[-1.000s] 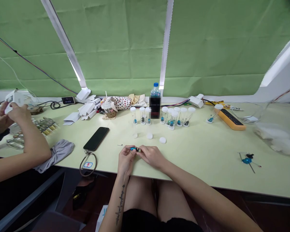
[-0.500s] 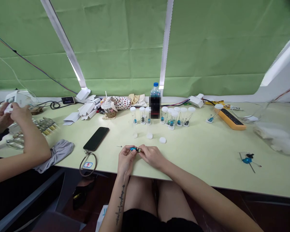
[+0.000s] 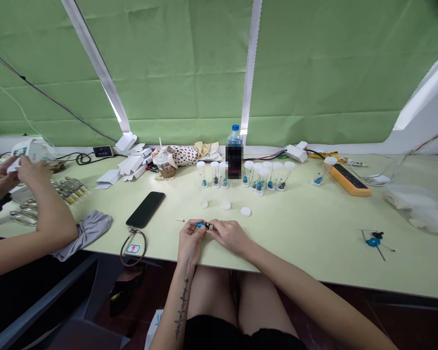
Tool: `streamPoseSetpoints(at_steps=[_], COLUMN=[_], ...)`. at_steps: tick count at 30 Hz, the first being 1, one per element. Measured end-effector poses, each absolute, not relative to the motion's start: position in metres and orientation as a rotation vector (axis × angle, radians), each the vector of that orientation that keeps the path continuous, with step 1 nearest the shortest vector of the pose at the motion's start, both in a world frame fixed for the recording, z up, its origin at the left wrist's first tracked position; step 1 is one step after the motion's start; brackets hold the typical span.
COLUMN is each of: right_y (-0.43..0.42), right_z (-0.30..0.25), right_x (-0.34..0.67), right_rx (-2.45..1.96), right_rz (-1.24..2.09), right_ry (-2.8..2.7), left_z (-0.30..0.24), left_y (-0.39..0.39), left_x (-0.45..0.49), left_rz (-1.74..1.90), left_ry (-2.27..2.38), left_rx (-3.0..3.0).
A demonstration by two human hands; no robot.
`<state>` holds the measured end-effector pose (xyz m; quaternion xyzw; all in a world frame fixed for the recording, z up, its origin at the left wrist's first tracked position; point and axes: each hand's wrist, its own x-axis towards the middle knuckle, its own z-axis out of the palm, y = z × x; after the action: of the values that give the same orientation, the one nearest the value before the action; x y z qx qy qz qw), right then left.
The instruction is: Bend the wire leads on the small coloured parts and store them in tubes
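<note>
Near the table's front edge, my left hand [image 3: 190,241] pinches a small blue-and-black part [image 3: 203,225] between thumb and fingers. A thin pin sticks out of the part to the left. My right hand [image 3: 230,236] has its fingertips closed at the part's black end; the fingers hide what they grip there. A thin pin with a small head [image 3: 180,220] lies just left of my left hand. Beyond my hands, a white round cap [image 3: 246,212] lies flat, beside clear tubes with white bases [image 3: 226,205].
Several capped clear tubes [image 3: 259,180] holding blue pieces stand behind, by a bottle [image 3: 235,136]. A phone [image 3: 145,209] lies left, a blue-and-black piece with thin rods [image 3: 374,241] right, near an orange power strip [image 3: 350,180]. At far left, another person's hands [image 3: 32,172] hold a white box.
My right fingertips have shifted slightly at the black end of the part; my left hand stays in place. The other person's hands and white box have moved a little.
</note>
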<state>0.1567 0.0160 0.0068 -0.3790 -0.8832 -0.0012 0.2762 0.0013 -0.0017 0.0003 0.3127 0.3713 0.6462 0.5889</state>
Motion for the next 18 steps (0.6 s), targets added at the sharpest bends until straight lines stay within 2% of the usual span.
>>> streamPoseSetpoints(at_steps=[18], right_y=[0.0176], right_z=[0.0026], right_x=[0.1565], right_rx=[-1.03], right_rz=[0.02], right_ry=[-2.37], left_z=[-0.004], left_y=[-0.0008], left_x=[0.0015], left_rz=[1.54], left_ry=[0.858], left_rx=[0.707])
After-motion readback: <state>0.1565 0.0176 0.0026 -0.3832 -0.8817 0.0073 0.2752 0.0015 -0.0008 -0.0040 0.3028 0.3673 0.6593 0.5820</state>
